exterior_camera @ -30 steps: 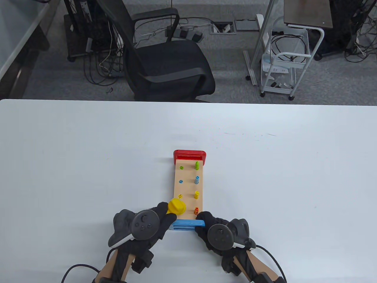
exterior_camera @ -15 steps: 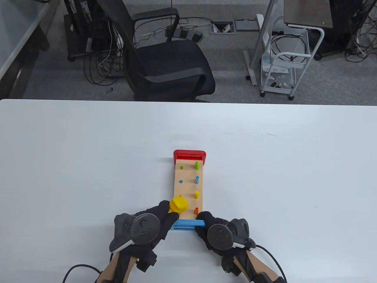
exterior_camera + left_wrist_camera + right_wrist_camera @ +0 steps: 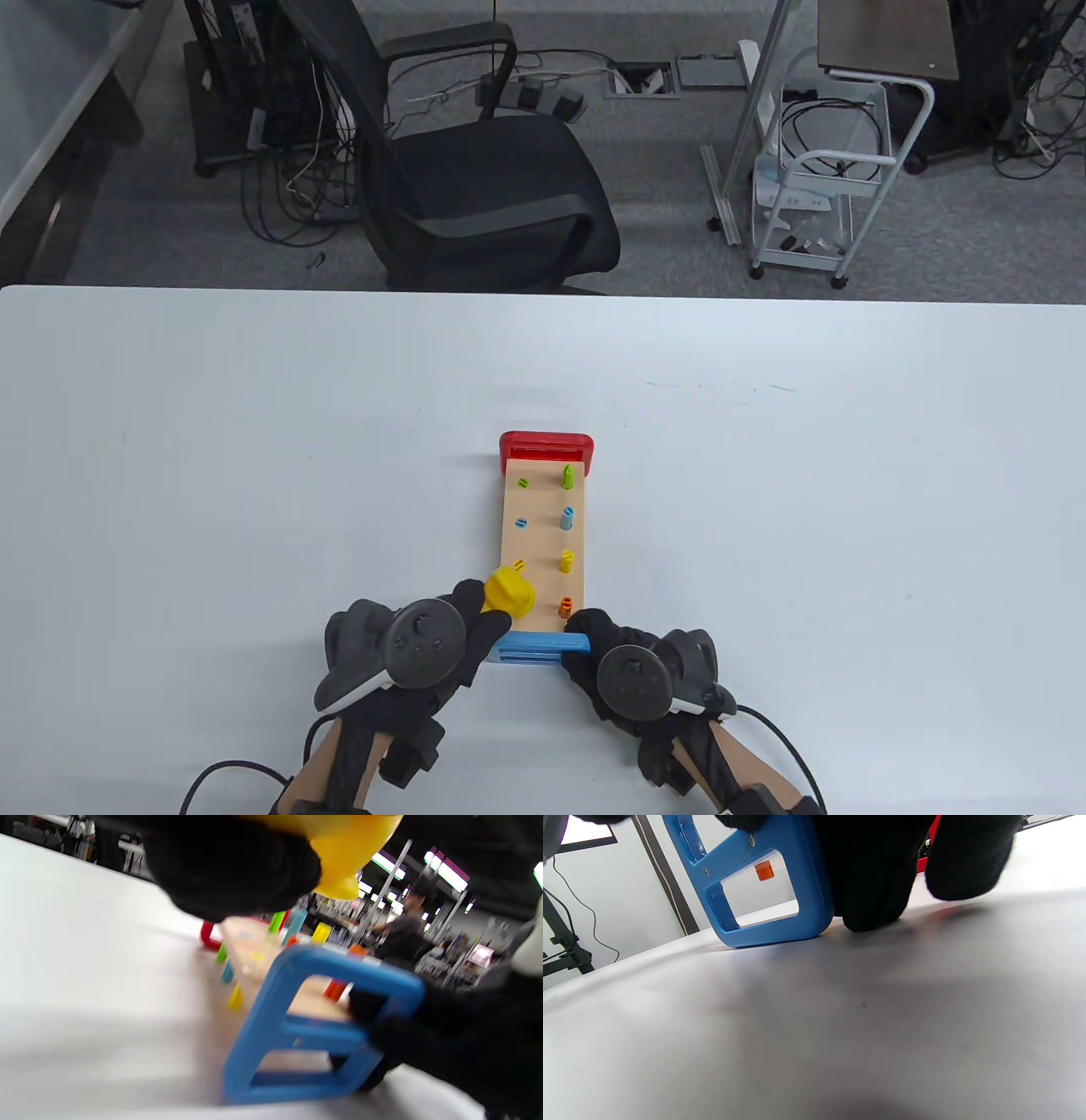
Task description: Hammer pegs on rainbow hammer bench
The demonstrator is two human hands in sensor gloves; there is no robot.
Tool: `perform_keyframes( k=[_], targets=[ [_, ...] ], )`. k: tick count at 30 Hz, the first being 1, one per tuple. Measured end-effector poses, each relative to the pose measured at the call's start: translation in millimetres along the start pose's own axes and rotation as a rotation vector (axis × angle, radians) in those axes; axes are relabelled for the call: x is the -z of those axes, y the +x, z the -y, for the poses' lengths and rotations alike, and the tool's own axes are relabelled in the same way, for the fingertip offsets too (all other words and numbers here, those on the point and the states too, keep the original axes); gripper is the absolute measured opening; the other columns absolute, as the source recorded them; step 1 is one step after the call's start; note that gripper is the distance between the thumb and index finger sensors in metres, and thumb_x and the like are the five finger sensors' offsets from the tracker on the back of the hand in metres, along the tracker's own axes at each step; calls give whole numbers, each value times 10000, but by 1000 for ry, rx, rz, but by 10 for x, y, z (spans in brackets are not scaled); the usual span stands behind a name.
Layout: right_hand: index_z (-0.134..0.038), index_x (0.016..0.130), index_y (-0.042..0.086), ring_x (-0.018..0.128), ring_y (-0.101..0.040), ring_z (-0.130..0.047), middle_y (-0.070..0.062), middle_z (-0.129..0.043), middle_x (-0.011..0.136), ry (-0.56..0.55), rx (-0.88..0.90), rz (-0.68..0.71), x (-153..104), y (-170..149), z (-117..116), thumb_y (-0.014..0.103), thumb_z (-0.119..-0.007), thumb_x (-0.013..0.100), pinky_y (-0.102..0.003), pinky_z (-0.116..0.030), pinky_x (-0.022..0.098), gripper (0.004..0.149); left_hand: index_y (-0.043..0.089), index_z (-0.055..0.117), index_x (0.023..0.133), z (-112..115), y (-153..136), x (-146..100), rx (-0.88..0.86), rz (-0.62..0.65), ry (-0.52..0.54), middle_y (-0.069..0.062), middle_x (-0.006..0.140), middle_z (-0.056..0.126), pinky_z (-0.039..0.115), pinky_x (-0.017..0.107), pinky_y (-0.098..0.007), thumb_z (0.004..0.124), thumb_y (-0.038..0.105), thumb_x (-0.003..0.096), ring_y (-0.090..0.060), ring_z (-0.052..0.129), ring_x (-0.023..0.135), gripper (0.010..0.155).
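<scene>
The wooden hammer bench (image 3: 543, 535) lies lengthwise on the white table, red end (image 3: 546, 445) far, blue end (image 3: 543, 648) near. Right-row pegs stand up: green (image 3: 568, 476), blue (image 3: 567, 518), yellow (image 3: 567, 560), orange (image 3: 564, 606). Left-row pegs (image 3: 522, 524) sit low. My left hand (image 3: 424, 649) grips a yellow hammer (image 3: 509, 592), its head over the near-left corner of the bench. The hammer head also shows in the left wrist view (image 3: 339, 853). My right hand (image 3: 632, 671) holds the blue end's right side (image 3: 780, 895).
A black office chair (image 3: 475, 178) stands beyond the table's far edge. A white wire cart (image 3: 814, 187) stands at the back right. Cables hang from my wrists at the near edge.
The hammer head rose slightly and came back down over the near-left corner of the bench. My left hand rocked with it. My right hand and the bench stayed still.
</scene>
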State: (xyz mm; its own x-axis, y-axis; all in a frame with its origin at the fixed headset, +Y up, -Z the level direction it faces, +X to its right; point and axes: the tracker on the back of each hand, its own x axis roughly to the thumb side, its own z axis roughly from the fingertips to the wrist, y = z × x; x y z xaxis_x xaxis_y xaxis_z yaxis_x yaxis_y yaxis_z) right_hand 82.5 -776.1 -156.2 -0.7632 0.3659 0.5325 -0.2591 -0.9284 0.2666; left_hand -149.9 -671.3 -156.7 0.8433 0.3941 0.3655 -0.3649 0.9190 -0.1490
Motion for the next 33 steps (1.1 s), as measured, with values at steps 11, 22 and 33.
perform_keyframes(
  k=[11,22,33],
  targets=[
    [-296,1001,23,787,-422,-829,-252,-740,986,3,-2,0,2,-2,-1,341,-494,624,-662,-685,597,531,33,695,1013,-50,7,-19,-98,31,35,-90,633,1016,874,222,-319,520,555,582,-226,1047,305,699],
    [-293,1001,24,788,-424,-825,-253,-736,987,3,1,0,-1,-5,-2,342,-492,625,-665,-684,596,531,45,700,1014,68,-37,42,20,-10,-1,-90,631,1018,876,224,-323,520,557,576,-228,1048,303,698],
    [-291,1001,22,787,-424,-825,-253,-735,987,2,0,2,-1,-6,-3,342,-491,625,-665,-682,597,532,29,718,1002,180,-48,89,92,-44,-35,-103,603,1029,872,199,-333,463,534,573,-247,1046,270,710]
  ],
)
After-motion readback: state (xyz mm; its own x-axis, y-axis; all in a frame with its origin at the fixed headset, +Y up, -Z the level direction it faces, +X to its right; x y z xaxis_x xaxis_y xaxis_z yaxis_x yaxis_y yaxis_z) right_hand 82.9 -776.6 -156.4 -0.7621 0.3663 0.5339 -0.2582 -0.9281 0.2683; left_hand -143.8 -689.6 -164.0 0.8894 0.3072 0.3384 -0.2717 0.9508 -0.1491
